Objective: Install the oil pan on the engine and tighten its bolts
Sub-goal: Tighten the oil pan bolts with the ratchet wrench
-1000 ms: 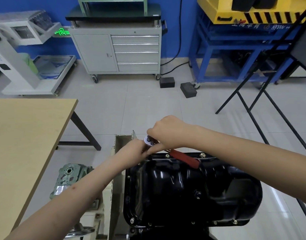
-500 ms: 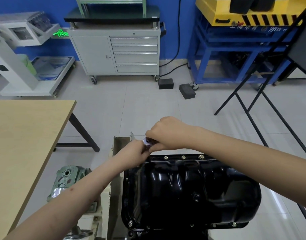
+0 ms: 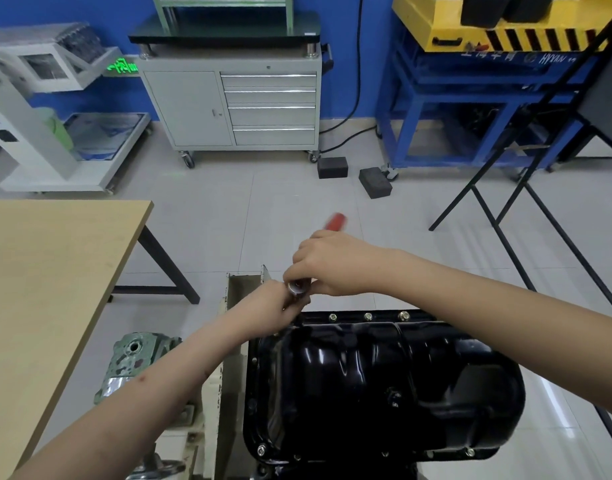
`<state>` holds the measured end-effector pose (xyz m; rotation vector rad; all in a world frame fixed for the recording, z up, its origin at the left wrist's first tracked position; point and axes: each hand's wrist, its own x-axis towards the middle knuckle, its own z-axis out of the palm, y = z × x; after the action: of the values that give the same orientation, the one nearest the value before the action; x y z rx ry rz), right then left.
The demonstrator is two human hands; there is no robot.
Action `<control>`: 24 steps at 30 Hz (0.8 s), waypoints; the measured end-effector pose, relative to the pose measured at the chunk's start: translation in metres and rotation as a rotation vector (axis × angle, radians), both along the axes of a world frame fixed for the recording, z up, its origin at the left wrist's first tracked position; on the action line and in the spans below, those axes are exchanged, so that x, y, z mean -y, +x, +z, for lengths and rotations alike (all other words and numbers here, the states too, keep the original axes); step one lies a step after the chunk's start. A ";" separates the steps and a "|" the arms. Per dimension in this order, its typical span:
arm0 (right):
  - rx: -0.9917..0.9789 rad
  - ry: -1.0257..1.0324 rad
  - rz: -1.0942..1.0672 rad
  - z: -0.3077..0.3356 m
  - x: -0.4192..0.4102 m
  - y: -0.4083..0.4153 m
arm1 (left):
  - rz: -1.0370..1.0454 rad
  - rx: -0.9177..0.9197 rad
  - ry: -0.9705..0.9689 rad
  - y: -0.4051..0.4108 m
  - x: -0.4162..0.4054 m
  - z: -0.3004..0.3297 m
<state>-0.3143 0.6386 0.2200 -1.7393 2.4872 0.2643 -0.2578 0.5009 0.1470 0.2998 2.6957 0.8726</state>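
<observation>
The glossy black oil pan (image 3: 384,382) sits on the engine, with several bolts (image 3: 368,317) along its far flange. A ratchet wrench stands on the pan's far left corner; its silver head (image 3: 296,287) shows between my hands and its red handle (image 3: 335,221) sticks out away from me, blurred. My right hand (image 3: 332,265) grips the ratchet just behind the head. My left hand (image 3: 273,306) holds the socket or extension below the head; the bolt under it is hidden.
A wooden table (image 3: 48,289) stands at the left. A cream engine stand (image 3: 224,341) and a green cast part (image 3: 134,365) lie left of the pan. A grey drawer cabinet (image 3: 235,105), a blue rack (image 3: 470,109) and a black folding frame (image 3: 526,202) stand beyond.
The red handle has swung from lying over the pan's far edge round to pointing away from me. Both hands stayed at the far left corner.
</observation>
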 end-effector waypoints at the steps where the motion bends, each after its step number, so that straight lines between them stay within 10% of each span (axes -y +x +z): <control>1: -0.026 0.004 0.037 0.000 0.001 0.000 | -0.008 0.023 0.003 0.000 0.001 0.000; 24: -0.010 0.012 -0.153 -0.002 -0.003 0.000 | 0.053 0.021 -0.043 0.000 -0.002 0.004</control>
<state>-0.3141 0.6419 0.2182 -1.5369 2.6027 0.2759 -0.2579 0.5034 0.1510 0.2099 2.7108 0.8260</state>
